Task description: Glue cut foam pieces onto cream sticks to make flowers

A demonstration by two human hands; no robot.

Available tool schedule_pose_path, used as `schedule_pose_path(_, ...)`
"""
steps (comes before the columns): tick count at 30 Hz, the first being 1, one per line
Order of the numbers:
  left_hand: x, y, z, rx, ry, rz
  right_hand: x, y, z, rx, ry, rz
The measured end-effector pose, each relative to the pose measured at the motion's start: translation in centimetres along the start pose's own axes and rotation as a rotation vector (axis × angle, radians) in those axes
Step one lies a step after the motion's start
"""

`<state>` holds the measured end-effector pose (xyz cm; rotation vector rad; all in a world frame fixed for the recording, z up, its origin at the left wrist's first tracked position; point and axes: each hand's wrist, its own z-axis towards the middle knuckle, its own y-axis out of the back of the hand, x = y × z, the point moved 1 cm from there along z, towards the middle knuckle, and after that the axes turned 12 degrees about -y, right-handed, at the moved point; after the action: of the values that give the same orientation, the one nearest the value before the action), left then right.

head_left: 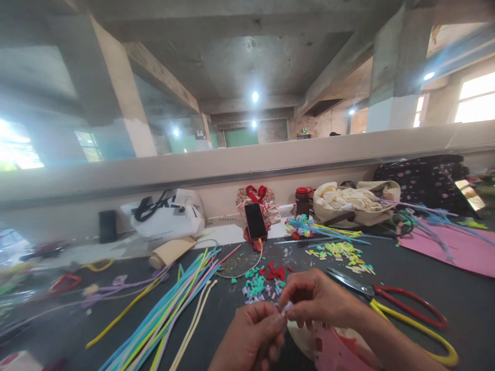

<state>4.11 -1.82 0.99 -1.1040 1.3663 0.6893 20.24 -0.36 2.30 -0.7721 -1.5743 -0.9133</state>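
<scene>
My left hand [253, 332] and my right hand [315, 296] meet at the lower middle, above the dark table [228, 309]. Thumb and fingertips of each are pressed together around a small pale lilac piece [287, 307] between them. The fingers partly cover it. Just beyond lie small cut pieces: teal [255, 283], red [275, 271] and a few lilac. Yellow-green cut pieces [342, 251] are scattered farther right. Long coloured fuzzy stems [166, 314] lie fanned out to the left. Beneath my right wrist is a pink holed object [334, 350], partly hidden.
Large scissors [402, 304] with red and yellow handles lie at the right, blades partly open. Along the back are a white bag [168, 219], a phone [256, 221], a red-lidded bottle [302, 201], a cloth bag [356, 203] and pink sheet [452, 247].
</scene>
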Motion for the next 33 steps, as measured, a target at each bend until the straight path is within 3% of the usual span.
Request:
schedule_pose_path(4, 0.4, 0.3, 0.4, -0.027, -0.036, -0.044, -0.3, 0.4, 0.2, 0.045, 0.023, 0.035)
schedule_pose_path(10, 1.4, 0.9, 1.1, -0.086, -0.140, -0.261, -1.1, 0.6, 1.0, 0.012, -0.008, 0.072)
schedule_pose_path(15, 1.0, 1.1, 0.5, -0.127, -0.112, -0.218, -1.3, 0.7, 1.5, -0.180, -0.006, 0.039)
schedule_pose_path(21, 0.6, 1.1, 0.3, -0.083, -0.077, -0.214, -0.9, 0.6, 1.3, -0.333, -0.027, 0.044)
schedule_pose_path(26, 1.1, 1.3, 1.1, -0.056, -0.094, -0.234, -0.5, -0.3, 1.0, -0.293, 0.072, 0.011)
schedule_pose_path(33, 1.5, 1.0, 1.3, -0.114, -0.161, -0.215, -0.6, -1.8, 1.1, -0.201, 0.015, 0.138)
